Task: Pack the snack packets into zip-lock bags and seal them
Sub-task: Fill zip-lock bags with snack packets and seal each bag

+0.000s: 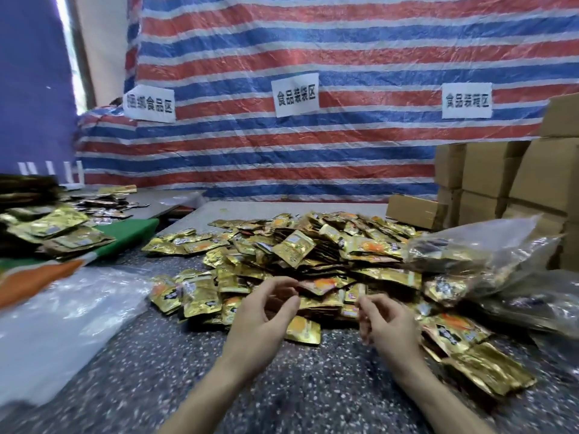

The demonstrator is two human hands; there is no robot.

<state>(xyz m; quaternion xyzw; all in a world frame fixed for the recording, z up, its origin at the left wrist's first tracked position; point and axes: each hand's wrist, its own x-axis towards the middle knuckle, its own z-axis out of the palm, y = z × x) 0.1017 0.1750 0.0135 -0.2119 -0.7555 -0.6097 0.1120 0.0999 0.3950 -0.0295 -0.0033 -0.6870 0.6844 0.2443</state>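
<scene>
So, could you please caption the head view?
Left hand and right hand hover over a heap of gold foil snack packets on a speckled table.

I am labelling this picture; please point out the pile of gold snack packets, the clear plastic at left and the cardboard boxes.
Pile of snack packets [313, 249]: head view, top of the heap.
Clear plastic [62, 317]: head view, flat middle.
Cardboard boxes [539, 177]: head view, front of one box.

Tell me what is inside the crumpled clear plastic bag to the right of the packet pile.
Through the clear plastic bag show gold and dark snack packets, lying jumbled. Creases and glare hide the rest, so their number cannot be told.
</scene>
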